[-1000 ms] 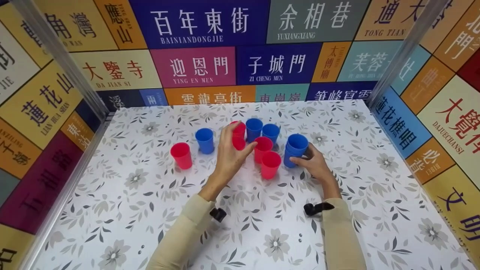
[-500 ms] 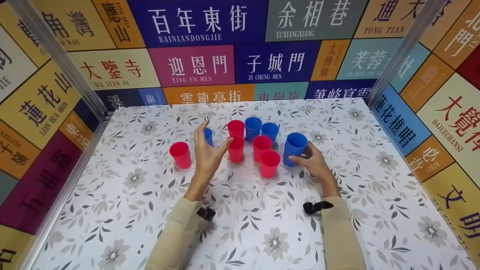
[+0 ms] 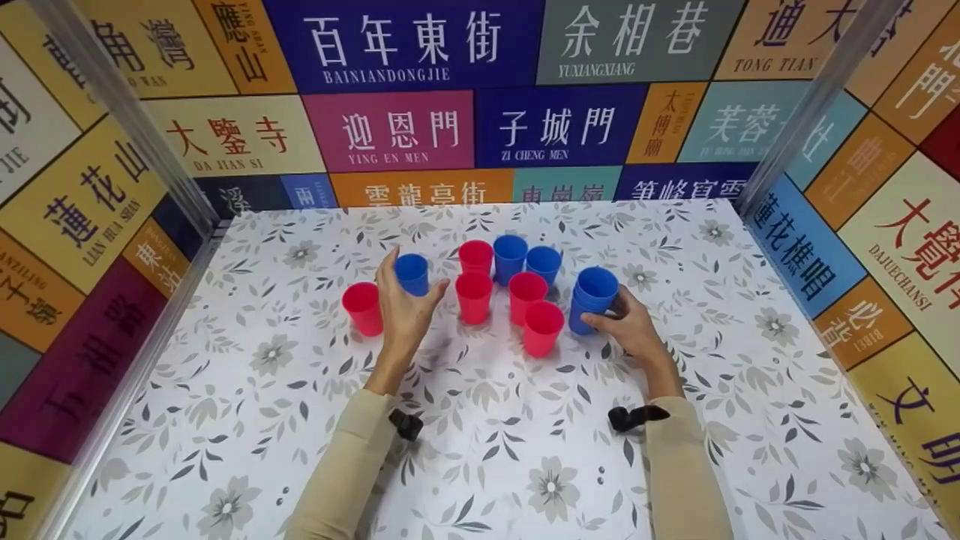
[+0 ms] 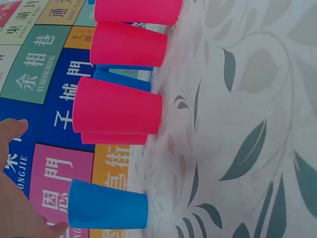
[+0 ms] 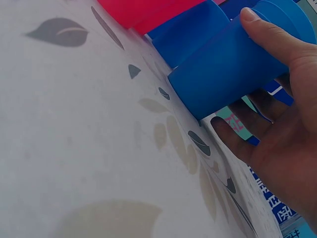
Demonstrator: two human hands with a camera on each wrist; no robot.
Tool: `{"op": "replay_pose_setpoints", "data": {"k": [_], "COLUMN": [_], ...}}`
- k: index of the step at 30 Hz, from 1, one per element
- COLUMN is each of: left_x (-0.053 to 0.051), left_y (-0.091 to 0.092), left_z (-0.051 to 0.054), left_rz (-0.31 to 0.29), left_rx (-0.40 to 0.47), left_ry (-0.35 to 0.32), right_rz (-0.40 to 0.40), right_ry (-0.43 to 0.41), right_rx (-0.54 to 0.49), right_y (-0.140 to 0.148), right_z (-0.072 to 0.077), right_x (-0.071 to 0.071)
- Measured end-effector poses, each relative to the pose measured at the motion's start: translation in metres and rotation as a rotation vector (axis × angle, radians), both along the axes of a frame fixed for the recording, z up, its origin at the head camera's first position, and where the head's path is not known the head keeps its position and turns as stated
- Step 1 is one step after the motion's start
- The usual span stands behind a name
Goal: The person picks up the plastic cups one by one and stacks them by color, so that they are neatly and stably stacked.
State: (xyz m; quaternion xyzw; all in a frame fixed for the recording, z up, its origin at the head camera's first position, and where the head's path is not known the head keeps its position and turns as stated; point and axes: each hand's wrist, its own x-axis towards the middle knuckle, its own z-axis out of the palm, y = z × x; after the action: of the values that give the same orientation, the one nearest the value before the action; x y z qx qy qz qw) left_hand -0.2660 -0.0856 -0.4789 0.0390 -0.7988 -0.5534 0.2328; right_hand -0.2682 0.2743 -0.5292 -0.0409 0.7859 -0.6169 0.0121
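Note:
My left hand (image 3: 407, 311) is at a single blue cup (image 3: 413, 274), thumb and fingers spread on either side of it. In the left wrist view a gap shows between the thumb and that blue cup (image 4: 108, 204). A red cup (image 3: 361, 309) stands just left of the hand, partly covered by it. On the right, my right hand (image 3: 628, 322) grips a stack of nested blue cups (image 3: 592, 300), thumb in front and fingers behind. The right wrist view shows the stack's lower cup (image 5: 218, 69) at the tabletop.
Between the hands several upright cups stand close together: a front red cup (image 3: 543, 330), another red cup (image 3: 527, 298), a red cup (image 3: 474, 298) with one more red cup (image 3: 475, 255) behind, and two blue cups at the back (image 3: 510, 259). Lettered panels (image 3: 397, 127) wall the flower-patterned table (image 3: 480, 420).
My left hand has moved left, from the middle red cups to the lone blue cup. The right hand stays on its blue stack.

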Motion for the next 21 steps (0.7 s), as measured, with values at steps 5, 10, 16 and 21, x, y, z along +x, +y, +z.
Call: {"op": "replay_pose_setpoints", "data": {"k": [5,10,16,21], "left_x": [-0.007,-0.013,-0.02,-0.025], "left_y": [-0.001,-0.004,-0.006,-0.006], "left_z": [-0.005,-0.011,-0.013,-0.014], "left_rz": [0.006,0.037,0.062,0.066], "left_rx": [0.025,0.045,0.044,0.035], "left_ry": [-0.072,-0.086,-0.121,-0.171], "right_rz": [-0.004,-0.006,-0.002,-0.006], "right_ry": [0.001,-0.004,-0.002,0.001], "right_rx": [-0.004,0.006,0.019,0.02], "right_y": [0.0,0.0,0.001,0.0], "right_z": [0.0,-0.001,0.0,0.0], "right_x": [0.0,0.001,0.0,0.0]}}
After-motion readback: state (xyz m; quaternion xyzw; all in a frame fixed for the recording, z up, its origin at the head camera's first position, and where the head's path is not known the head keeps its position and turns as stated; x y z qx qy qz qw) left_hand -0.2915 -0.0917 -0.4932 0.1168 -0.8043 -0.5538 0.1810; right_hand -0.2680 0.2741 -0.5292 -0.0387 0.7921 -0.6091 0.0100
